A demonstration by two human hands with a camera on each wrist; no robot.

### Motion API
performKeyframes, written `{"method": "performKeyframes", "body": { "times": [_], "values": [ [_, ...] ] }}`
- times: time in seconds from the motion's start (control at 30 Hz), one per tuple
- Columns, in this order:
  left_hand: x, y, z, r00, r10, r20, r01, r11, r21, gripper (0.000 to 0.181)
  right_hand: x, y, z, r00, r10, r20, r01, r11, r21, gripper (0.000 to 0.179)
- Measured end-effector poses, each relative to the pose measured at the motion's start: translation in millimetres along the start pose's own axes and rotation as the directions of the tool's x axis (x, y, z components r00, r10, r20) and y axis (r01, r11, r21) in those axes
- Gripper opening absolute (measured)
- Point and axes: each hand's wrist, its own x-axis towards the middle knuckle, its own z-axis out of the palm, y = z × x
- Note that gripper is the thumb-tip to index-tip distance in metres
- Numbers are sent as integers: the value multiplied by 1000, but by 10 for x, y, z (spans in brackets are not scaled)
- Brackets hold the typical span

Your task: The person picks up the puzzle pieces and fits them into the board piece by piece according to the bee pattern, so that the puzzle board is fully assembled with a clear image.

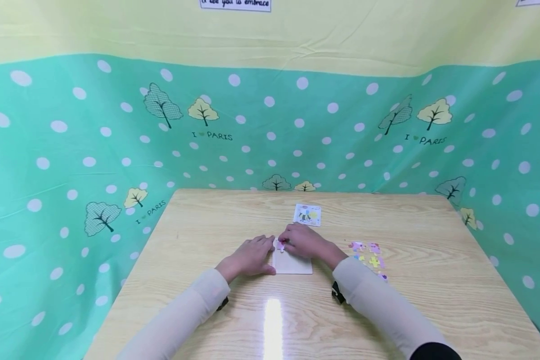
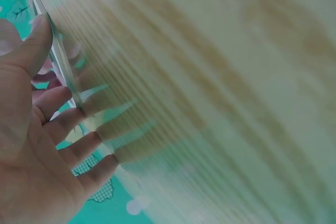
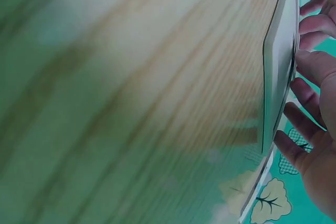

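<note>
A square white board [image 1: 293,264] lies flat on the table. My left hand [image 1: 252,256] rests along its left side, thumb at the near corner and fingers towards the far one. In the left wrist view that hand [image 2: 44,145] has its fingers spread at the board's edge. Over the board's far part, my right hand [image 1: 304,241] pinches a pink-purple jigsaw piece [image 1: 280,245] at the upper left corner. The right wrist view shows the right hand's [image 3: 317,145] thumb and fingers at the board [image 3: 281,51]; the piece is hidden there.
Several jigsaw pieces [image 1: 374,262] in pink, yellow and blue lie right of the board, partly behind the right forearm. A picture card with a bee [image 1: 308,215] lies beyond the board. Polka-dot cloth [image 1: 270,120] hangs around the wooden table [image 1: 207,220].
</note>
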Motion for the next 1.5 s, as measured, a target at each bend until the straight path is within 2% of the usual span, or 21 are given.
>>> {"method": "performKeyframes", "body": {
  "times": [0.23,0.47,0.83,1.07,1.23,1.5],
  "values": [
    [-6,6,-4,1000,8,-10,-8,1000,1,77,14,-7,27,999,-21,-26,21,1000,-1,28],
    [-14,18,-21,1000,11,-17,-11,1000,6,76,15,-14,50,998,-40,-44,38,998,-46,27],
    [-10,20,-3,1000,23,-13,-22,999,35,76,-39,-6,-18,1000,-16,-11,16,1000,-3,33],
    [-5,25,-23,1000,8,-8,-8,1000,23,81,-155,71,-128,1000,-6,2,6,999,43,34],
    [8,21,-7,1000,8,-4,-8,1000,26,84,-298,152,-202,1000,-9,7,9,1000,10,34],
    [-7,23,-31,1000,1,-2,0,1000,12,85,-547,247,-266,999,52,-1,-52,998,37,35]
  ]
}}
